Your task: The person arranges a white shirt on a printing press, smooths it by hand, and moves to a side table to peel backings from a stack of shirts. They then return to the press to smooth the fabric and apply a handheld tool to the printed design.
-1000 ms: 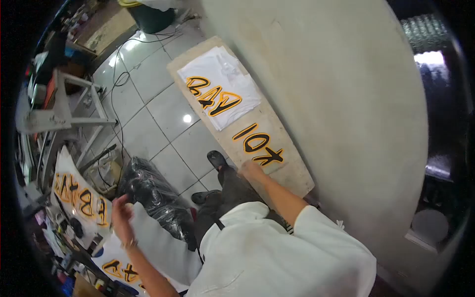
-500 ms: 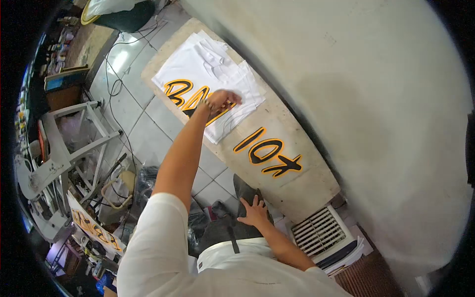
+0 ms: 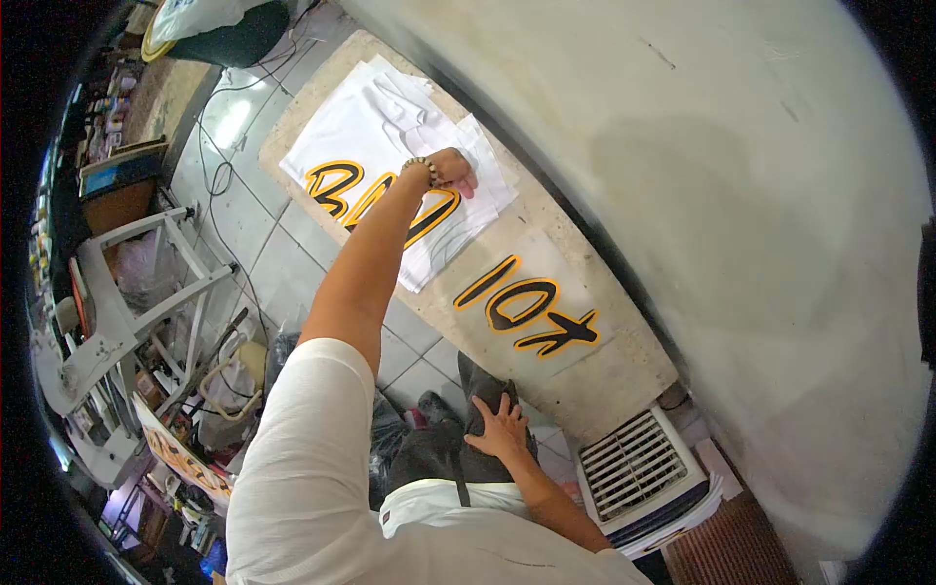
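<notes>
My left hand (image 3: 451,171), with a beaded bracelet at the wrist, is on a stack of white fabric pieces (image 3: 356,117). Its partly visible fingers look loosely bent, with no grip on the cloth showing. Black lettering edged in orange (image 3: 333,185) marks the top piece, and my forearm covers part of it. Lower on the long board (image 3: 609,385) lies a translucent sheet (image 3: 551,263) bearing black-and-orange characters (image 3: 526,304) like "10x". My right hand (image 3: 502,429) rests on my dark-trousered thigh with its fingers spread.
A pale wall (image 3: 760,195) runs along the board's right side. White slatted appliance (image 3: 634,463) stands by its near end. Leftward are a grey metal frame (image 3: 146,302), cables on the tiled floor (image 3: 249,205), and a dark bin (image 3: 234,34).
My left hand has shifted slightly up across the white fabric, its fingers now pointing more downward. The view has moved a little. My right hand stays on my thigh.
</notes>
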Demonstrator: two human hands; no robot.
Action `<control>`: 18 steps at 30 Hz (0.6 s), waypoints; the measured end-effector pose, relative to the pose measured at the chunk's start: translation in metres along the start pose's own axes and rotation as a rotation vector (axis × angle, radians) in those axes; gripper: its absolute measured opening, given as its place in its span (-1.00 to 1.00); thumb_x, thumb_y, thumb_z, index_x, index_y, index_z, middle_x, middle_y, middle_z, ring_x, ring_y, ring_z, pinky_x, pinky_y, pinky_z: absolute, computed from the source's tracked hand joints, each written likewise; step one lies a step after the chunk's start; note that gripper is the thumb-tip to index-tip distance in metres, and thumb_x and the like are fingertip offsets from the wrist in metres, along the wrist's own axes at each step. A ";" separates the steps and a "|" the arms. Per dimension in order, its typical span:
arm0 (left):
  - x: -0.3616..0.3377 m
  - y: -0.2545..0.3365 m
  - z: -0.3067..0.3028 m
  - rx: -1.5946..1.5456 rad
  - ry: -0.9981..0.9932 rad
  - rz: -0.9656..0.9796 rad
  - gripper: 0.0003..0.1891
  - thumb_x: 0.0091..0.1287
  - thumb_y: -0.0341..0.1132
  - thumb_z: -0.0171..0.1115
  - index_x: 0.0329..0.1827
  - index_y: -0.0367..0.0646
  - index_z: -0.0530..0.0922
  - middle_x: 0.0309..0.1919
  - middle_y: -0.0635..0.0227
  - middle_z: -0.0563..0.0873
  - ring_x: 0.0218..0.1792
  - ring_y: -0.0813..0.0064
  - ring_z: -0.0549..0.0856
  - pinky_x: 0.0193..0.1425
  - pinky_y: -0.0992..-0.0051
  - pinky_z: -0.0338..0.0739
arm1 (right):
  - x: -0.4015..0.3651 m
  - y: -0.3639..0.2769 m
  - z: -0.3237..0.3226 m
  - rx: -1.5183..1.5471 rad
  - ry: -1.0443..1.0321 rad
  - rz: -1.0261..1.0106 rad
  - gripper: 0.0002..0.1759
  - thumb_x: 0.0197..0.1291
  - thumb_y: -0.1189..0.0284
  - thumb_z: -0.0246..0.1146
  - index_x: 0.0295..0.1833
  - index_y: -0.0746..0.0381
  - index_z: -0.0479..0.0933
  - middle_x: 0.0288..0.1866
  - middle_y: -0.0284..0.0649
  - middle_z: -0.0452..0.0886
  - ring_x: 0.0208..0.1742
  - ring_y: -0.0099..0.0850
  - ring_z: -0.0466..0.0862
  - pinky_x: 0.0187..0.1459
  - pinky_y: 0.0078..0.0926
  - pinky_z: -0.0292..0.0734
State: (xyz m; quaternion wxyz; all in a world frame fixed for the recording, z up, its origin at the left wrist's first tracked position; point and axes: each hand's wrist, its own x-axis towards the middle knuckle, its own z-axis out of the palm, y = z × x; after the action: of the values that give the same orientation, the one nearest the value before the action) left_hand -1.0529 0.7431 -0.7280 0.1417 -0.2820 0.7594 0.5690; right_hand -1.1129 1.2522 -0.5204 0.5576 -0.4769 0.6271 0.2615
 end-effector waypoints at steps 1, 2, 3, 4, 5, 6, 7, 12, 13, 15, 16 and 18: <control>0.006 -0.022 0.006 0.456 0.045 0.473 -0.70 0.24 -0.40 0.12 -0.09 -0.23 0.77 -0.27 0.29 0.86 -0.45 0.52 0.72 -0.41 0.42 0.60 | 0.000 -0.001 0.001 -0.004 -0.001 0.001 0.11 0.01 -0.22 0.45 0.65 -0.37 0.09 0.64 0.20 0.02 0.49 0.33 0.24 0.32 0.34 0.31; -0.002 -0.001 0.014 0.197 0.077 0.133 -0.71 0.26 -0.38 0.12 -0.09 -0.24 0.77 -0.27 0.29 0.86 -0.34 0.46 0.77 -0.28 0.37 0.65 | 0.000 -0.002 0.003 0.000 0.033 -0.005 0.10 -0.03 -0.23 0.46 0.64 -0.37 0.12 0.63 0.21 0.06 0.48 0.31 0.26 0.32 0.33 0.32; -0.006 -0.007 0.028 0.055 0.172 0.119 -0.70 0.29 -0.38 0.09 -0.09 -0.23 0.77 -0.25 0.28 0.86 -0.27 0.39 0.79 -0.15 0.32 0.68 | -0.001 -0.002 0.004 -0.002 0.069 -0.017 0.10 -0.06 -0.23 0.47 0.63 -0.37 0.15 0.62 0.21 0.11 0.47 0.30 0.29 0.32 0.31 0.33; -0.011 -0.013 0.041 -0.089 0.269 0.119 -0.70 0.31 -0.39 0.06 -0.09 -0.23 0.76 -0.23 0.27 0.86 -0.19 0.32 0.82 -0.02 0.26 0.71 | 0.000 -0.003 0.002 -0.019 0.079 -0.036 0.10 -0.06 -0.23 0.47 0.63 -0.37 0.15 0.62 0.21 0.11 0.47 0.30 0.29 0.32 0.31 0.33; -0.040 0.027 0.058 0.041 0.468 -0.075 -0.75 0.26 -0.31 0.12 -0.19 -0.09 0.78 -0.18 0.22 0.83 -0.18 0.21 0.80 -0.02 0.18 0.67 | 0.002 -0.004 -0.001 -0.017 0.015 -0.037 0.11 -0.02 -0.26 0.44 0.64 -0.37 0.11 0.64 0.20 0.07 0.51 0.33 0.22 0.38 0.34 0.26; -0.060 0.020 0.084 -0.106 0.570 0.070 -0.75 0.25 -0.31 0.11 -0.19 -0.10 0.76 -0.21 0.19 0.83 -0.17 0.15 0.79 -0.01 0.16 0.66 | 0.003 -0.007 -0.005 -0.022 -0.047 -0.047 0.11 0.01 -0.28 0.42 0.65 -0.37 0.07 0.65 0.19 0.03 0.55 0.37 0.15 0.43 0.37 0.19; -0.090 0.025 0.113 -0.084 0.528 -0.008 -0.74 0.27 -0.25 0.12 -0.17 -0.11 0.74 -0.21 0.14 0.81 -0.16 0.12 0.78 0.01 0.16 0.64 | 0.005 -0.010 -0.006 -0.049 -0.068 -0.066 0.11 0.02 -0.29 0.40 0.66 -0.37 0.06 0.66 0.17 0.02 0.57 0.35 0.13 0.46 0.32 0.16; -0.298 0.110 0.244 -0.098 0.420 -0.328 -0.68 0.28 -0.16 0.20 -0.10 -0.22 0.71 -0.21 0.02 0.78 -0.17 -0.03 0.75 0.04 0.12 0.64 | 0.018 -0.017 -0.021 -0.176 -0.087 -0.195 -0.11 0.16 -0.23 0.33 0.56 -0.15 0.32 0.58 0.03 0.30 0.56 0.07 0.31 0.48 0.16 0.25; -0.333 0.112 0.276 -0.162 0.343 -0.460 -0.69 0.32 -0.17 0.18 -0.06 -0.17 0.73 -0.18 0.01 0.79 -0.12 -0.03 0.75 0.05 0.13 0.63 | 0.020 -0.017 -0.028 -0.234 -0.074 -0.234 -0.11 0.16 -0.23 0.33 0.56 -0.15 0.32 0.58 0.03 0.30 0.56 0.07 0.31 0.48 0.16 0.25; -0.423 0.144 0.295 -0.201 0.326 -0.536 -0.69 0.35 -0.20 0.15 0.00 -0.10 0.74 -0.12 0.05 0.80 -0.08 -0.01 0.77 0.07 0.12 0.64 | 0.027 -0.014 -0.047 -0.274 -0.060 -0.355 -0.29 0.23 -0.14 0.31 0.39 0.01 0.54 0.45 0.02 0.48 0.44 0.05 0.47 0.41 0.07 0.39; -0.467 0.162 0.316 -0.330 0.443 -0.557 -0.70 0.36 -0.20 0.14 -0.01 -0.10 0.75 -0.13 0.07 0.81 -0.08 0.00 0.78 0.08 0.12 0.64 | 0.033 -0.012 -0.055 -0.461 0.040 -0.485 -0.38 0.27 -0.09 0.30 0.28 0.09 0.62 0.28 0.05 0.61 0.31 0.03 0.59 0.32 -0.04 0.50; -0.537 0.187 0.345 -0.414 0.613 -0.722 -0.64 0.36 -0.16 0.16 0.10 -0.07 0.73 0.00 0.05 0.79 0.07 0.02 0.74 0.24 0.15 0.58 | 0.006 -0.049 -0.100 -0.666 0.025 -0.591 -0.41 0.25 -0.04 0.32 0.24 0.12 0.63 0.19 0.05 0.64 0.24 0.03 0.63 0.26 -0.04 0.53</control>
State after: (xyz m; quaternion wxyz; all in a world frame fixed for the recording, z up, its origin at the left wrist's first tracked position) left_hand -0.7694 1.2487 -0.4010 0.0414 -0.7020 0.4918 0.5134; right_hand -1.1136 1.1447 -0.4921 0.4166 -0.7924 0.3523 0.2729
